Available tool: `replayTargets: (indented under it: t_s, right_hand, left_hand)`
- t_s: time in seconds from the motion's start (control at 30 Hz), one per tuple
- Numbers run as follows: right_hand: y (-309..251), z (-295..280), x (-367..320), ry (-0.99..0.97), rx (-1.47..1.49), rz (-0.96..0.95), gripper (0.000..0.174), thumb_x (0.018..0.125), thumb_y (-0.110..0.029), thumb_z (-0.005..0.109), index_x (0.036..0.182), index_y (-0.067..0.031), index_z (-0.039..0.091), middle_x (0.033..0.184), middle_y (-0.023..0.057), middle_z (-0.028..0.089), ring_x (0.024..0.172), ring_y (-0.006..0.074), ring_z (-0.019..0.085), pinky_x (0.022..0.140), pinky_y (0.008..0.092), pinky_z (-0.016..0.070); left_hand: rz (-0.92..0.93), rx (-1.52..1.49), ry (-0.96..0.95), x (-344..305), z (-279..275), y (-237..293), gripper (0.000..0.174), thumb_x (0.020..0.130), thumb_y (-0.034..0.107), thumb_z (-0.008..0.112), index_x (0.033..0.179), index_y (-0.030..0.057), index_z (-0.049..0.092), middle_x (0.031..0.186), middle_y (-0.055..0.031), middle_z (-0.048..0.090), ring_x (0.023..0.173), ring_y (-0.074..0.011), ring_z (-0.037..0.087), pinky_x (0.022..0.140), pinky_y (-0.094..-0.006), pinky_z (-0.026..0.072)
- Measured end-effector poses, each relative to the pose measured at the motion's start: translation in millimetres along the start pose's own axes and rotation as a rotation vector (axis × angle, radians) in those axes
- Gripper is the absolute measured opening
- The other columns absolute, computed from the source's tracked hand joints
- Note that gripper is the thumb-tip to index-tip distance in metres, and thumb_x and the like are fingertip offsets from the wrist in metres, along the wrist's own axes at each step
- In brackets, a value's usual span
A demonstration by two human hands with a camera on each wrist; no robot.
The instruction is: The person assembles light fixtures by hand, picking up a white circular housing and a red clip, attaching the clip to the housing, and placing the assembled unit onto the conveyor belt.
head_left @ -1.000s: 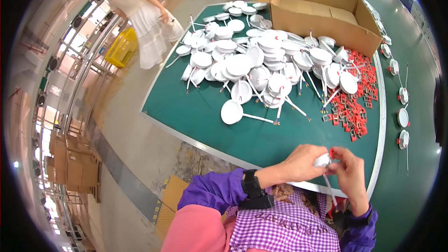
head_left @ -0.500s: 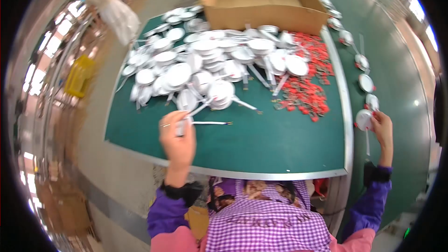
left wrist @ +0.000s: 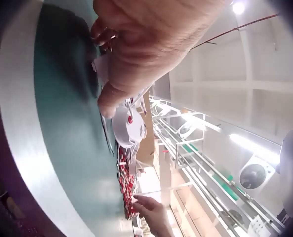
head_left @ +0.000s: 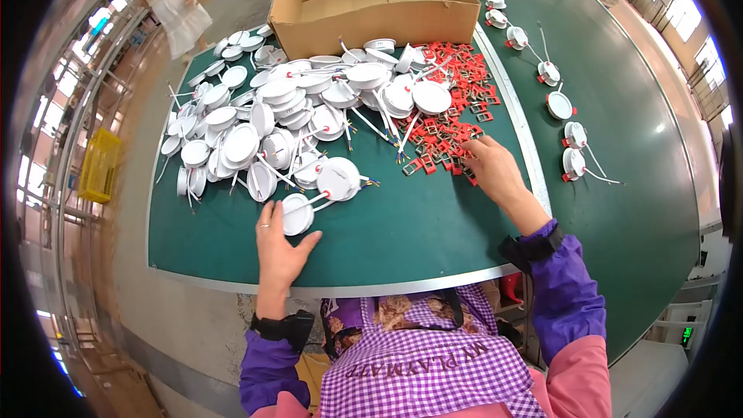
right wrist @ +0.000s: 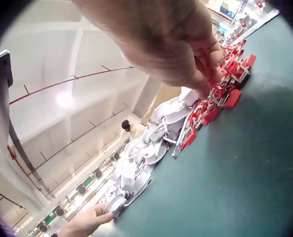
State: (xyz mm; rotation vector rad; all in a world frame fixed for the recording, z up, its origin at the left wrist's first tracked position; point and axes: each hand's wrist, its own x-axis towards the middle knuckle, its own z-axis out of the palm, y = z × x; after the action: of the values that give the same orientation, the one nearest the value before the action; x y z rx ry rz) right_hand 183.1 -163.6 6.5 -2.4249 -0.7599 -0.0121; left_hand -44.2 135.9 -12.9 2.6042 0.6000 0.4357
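Observation:
My left hand (head_left: pixel 280 254) is at the front of the pile, its fingers along the left rim of a round white downlight (head_left: pixel 296 214) and its thumb at the near right rim. A white cord runs off this light toward the back right. In the right wrist view the same hand (right wrist: pixel 87 222) holds the light's edge. My right hand (head_left: pixel 499 174) reaches down into the near edge of the heap of red clips (head_left: pixel 449 135). In the right wrist view, its curled fingertips pinch a red clip (right wrist: pixel 214 79), partly hidden by the fingers.
Many white downlights (head_left: pixel 240 143) with corded ends are heaped on the green table (head_left: pixel 387 240). An open cardboard box (head_left: pixel 379 27) stands behind them. Beyond the metal edge strip (head_left: pixel 534 174), a row of downlights (head_left: pixel 559 105) lies along another green surface. A person (head_left: pixel 172 8) stands far left.
Both hands were together over a downlight at the table's front. They parted, the right placing a downlight in the right-hand row, then moving to the red clips; the left went to the pile.

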Motion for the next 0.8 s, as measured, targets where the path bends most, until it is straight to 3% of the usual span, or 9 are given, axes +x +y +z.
replayTargets:
  t_s: [0.17, 0.23, 0.37, 0.47, 0.5, 0.57, 0.67, 0.77, 0.8]
  right_hand:
    - [0, 15, -7, -0.117, -0.242, -0.081, 0.01, 0.077, -0.004, 0.058, 0.086, -0.0043, 0.056, 0.091, 0.0131, 0.053, 0.087, 0.0336, 0.055, 0.071, 0.0424, 0.046]
    - [-3, 13, -15, -0.095, -0.164, -0.12, 0.009, 0.076, -0.004, 0.058, 0.084, -0.0045, 0.055, 0.089, 0.0132, 0.054, 0.086, 0.0343, 0.055, 0.07, 0.0428, 0.0454]
    - [-16, -2, -28, -0.226, -0.043, -0.087, 0.004, 0.075, -0.002, 0.058, 0.078, -0.0048, 0.059, 0.083, 0.0128, 0.054, 0.084, 0.0331, 0.055, 0.07, 0.0415, 0.0451]
    - [-24, -6, -35, -0.274, -0.006, -0.204, 0.006, 0.074, -0.001, 0.058, 0.075, -0.0056, 0.062, 0.083, 0.0115, 0.055, 0.083, 0.0311, 0.055, 0.07, 0.0397, 0.0454]
    - [-25, -5, -34, -0.268, 0.0, -0.228, 0.006, 0.074, -0.001, 0.058, 0.075, -0.0056, 0.062, 0.083, 0.0115, 0.055, 0.083, 0.0311, 0.055, 0.07, 0.0397, 0.0454]
    - [-28, -4, -36, -0.352, -0.113, -0.33, 0.007, 0.073, -0.001, 0.058, 0.073, -0.0062, 0.063, 0.084, 0.0099, 0.055, 0.084, 0.029, 0.054, 0.072, 0.0383, 0.0453]
    - [-34, -2, -38, -0.288, -0.167, -0.354, 0.005, 0.07, -0.003, 0.061, 0.072, -0.0066, 0.063, 0.084, 0.0085, 0.054, 0.084, 0.0275, 0.052, 0.073, 0.0362, 0.045]
    - [-34, 0, -42, -0.199, -0.165, -0.358, 0.004, 0.068, -0.004, 0.063, 0.071, -0.0065, 0.063, 0.084, 0.0083, 0.054, 0.083, 0.0269, 0.052, 0.072, 0.0354, 0.0451]
    - [-32, 1, -45, -0.16, -0.154, -0.349, 0.004, 0.068, -0.005, 0.064, 0.071, -0.0065, 0.063, 0.083, 0.0081, 0.054, 0.082, 0.0266, 0.052, 0.071, 0.0351, 0.0454]
  left_hand:
    - [0.113, -0.04, 0.01, 0, 17, 32, 0.055, 0.063, 0.014, 0.077, 0.111, -0.0027, 0.056, 0.114, -0.0179, 0.053, 0.102, -0.0336, 0.05, 0.088, -0.0398, 0.0422]
    - [0.226, -0.119, 0.016, -1, 22, 39, 0.047, 0.063, 0.013, 0.076, 0.105, -0.0008, 0.059, 0.106, -0.0156, 0.056, 0.099, -0.0326, 0.052, 0.085, -0.0395, 0.0435]
    - [0.185, -0.28, 0.01, 5, 23, 53, 0.032, 0.063, 0.015, 0.076, 0.091, 0.0037, 0.065, 0.098, -0.0117, 0.061, 0.092, -0.0291, 0.055, 0.082, -0.0363, 0.045]
    - [-0.057, -0.454, -0.06, 8, 23, 64, 0.03, 0.065, 0.018, 0.078, 0.089, 0.0043, 0.067, 0.082, -0.0108, 0.063, 0.08, -0.0243, 0.059, 0.072, -0.0331, 0.0478]
    - [-0.127, -0.457, -0.169, 11, 17, 70, 0.032, 0.071, 0.016, 0.076, 0.097, 0.0026, 0.065, 0.085, -0.009, 0.065, 0.08, -0.018, 0.06, 0.07, -0.0295, 0.0482]
    - [-0.209, -0.87, -0.26, 13, 36, 61, 0.035, 0.076, 0.012, 0.072, 0.107, 0.0002, 0.061, 0.093, -0.0078, 0.065, 0.084, -0.0136, 0.06, 0.069, -0.0254, 0.0488]
    - [-0.244, -1.119, -0.298, 14, 31, 66, 0.039, 0.079, 0.008, 0.069, 0.114, -0.0008, 0.056, 0.1, -0.0073, 0.064, 0.087, -0.0124, 0.06, 0.068, -0.0233, 0.0499]
    - [-0.387, -1.131, -0.433, 14, 26, 63, 0.042, 0.079, 0.01, 0.07, 0.116, 0.0002, 0.055, 0.101, -0.0082, 0.063, 0.084, -0.0129, 0.061, 0.066, -0.024, 0.0506]
    - [-0.419, -1.162, -0.416, 13, 26, 63, 0.039, 0.077, 0.012, 0.072, 0.112, 0.0014, 0.057, 0.094, -0.0052, 0.063, 0.076, -0.009, 0.059, 0.059, -0.021, 0.0481]
